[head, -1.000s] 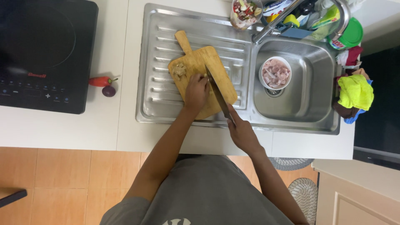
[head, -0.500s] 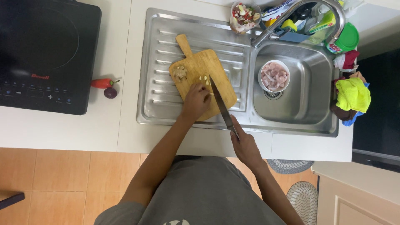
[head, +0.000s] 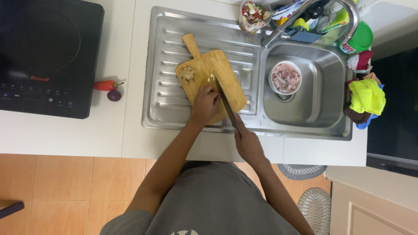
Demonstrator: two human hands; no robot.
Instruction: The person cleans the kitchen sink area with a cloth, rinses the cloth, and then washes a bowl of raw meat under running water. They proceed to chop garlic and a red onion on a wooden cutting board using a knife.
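I see my left hand (head: 204, 103) pressed flat on the wooden cutting board (head: 226, 82), its fingers (head: 211, 90) curled down on a small pale bit of food (head: 212, 78) I cannot make out. My right hand (head: 247, 141) has its fingers wrapped tight around the handle of a knife (head: 226, 104), and the blade lies just beside the left fingers. Past the fingers, in the sink (head: 313, 109), stands a white bowl (head: 285, 78) full of pink raw meat. Beyond the board sits a glass bowl (head: 254, 13) with mixed chopped bits.
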